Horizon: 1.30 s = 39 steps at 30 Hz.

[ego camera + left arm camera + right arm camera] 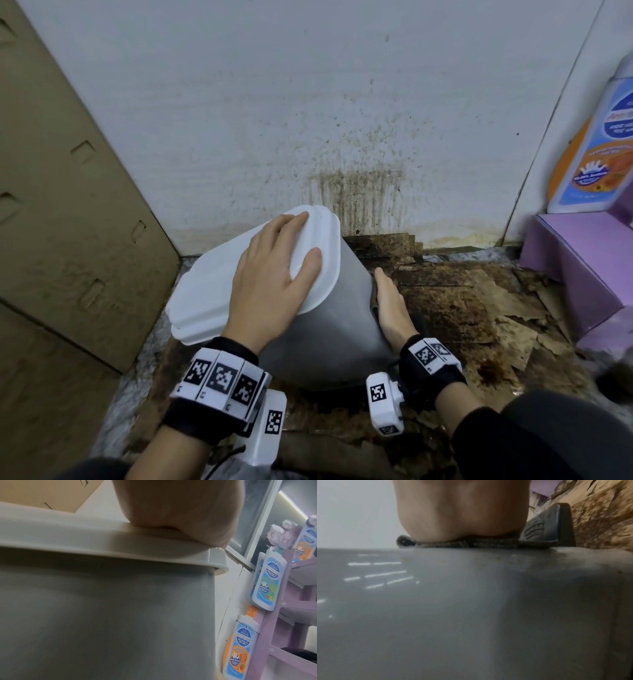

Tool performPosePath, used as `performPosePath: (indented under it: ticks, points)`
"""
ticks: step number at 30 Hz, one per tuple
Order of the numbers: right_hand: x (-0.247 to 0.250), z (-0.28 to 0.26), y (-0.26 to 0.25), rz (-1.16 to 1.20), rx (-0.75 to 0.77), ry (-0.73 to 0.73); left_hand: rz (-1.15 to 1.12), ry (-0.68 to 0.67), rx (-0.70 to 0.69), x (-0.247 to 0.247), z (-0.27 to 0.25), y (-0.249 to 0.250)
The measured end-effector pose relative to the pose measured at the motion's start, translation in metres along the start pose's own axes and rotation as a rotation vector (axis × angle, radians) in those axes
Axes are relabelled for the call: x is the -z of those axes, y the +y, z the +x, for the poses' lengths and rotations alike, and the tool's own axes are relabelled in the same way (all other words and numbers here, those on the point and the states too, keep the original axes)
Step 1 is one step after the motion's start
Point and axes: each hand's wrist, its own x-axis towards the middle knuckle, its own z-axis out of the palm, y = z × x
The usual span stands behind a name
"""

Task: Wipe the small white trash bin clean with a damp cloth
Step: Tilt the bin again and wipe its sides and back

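Against the stained wall (342,102), on the floor's soiled cardboard (462,308), the small white trash bin (329,329) leans tilted, lid end tipped toward the brown carton (68,205). Judgement: I hold it tilted so the side wall away from the carton faces up enough to wipe.

My left hand (274,274) lies flat on the lid (212,284), fingers spread and straight, thumb near the lid's edge; it steadies, it does not grip. Wrist cocked up, forearm coming from below the bin.

My right hand (390,308) presses a dark grey cloth (471,543) flat against the bin's side wall, fingers straight and together, pointing toward the wall. The cloth is sandwiched between palm and plastic; only its edge shows. Beside it sits the bin's dark pedal (544,524).

Faint specks remain on the side wall, so wiping seems mid-way. A purple shelf (582,267) with soap bottles (240,649) stands well apart from the bin, on the side away from the carton.
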Motion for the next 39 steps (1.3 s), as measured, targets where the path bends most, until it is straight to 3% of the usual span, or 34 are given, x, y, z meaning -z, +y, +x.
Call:
performPosePath:
  ticks: [6, 12, 19, 24, 27, 31, 39]
  points:
    - [0.001, 0.003, 0.001, -0.080, -0.038, -0.023, -0.010, 0.010, 0.022, 0.003, -0.001, -0.003]
    - [-0.012, -0.010, -0.019, -0.012, 0.083, 0.025, -0.014, 0.022, 0.040, 0.006, -0.002, -0.009]
    - [-0.039, -0.047, -0.062, 0.000, 0.472, -0.062, -0.036, 0.032, 0.043, 0.006, 0.002, -0.015]
    - [-0.039, -0.047, -0.039, -0.036, 0.628, -0.012, -0.045, 0.027, 0.047, 0.007, 0.004, -0.018]
    - [-0.032, -0.039, -0.009, -0.045, 0.559, 0.056, -0.043, 0.028, 0.054, 0.006, 0.005, -0.016]
    - [-0.024, -0.038, 0.033, -0.047, 0.332, 0.142, -0.057, 0.026, 0.070, 0.006, 0.007, -0.015]
    - [-0.012, -0.035, 0.031, 0.071, 0.166, 0.171, -0.058, 0.020, 0.078, 0.005, 0.010, -0.013]
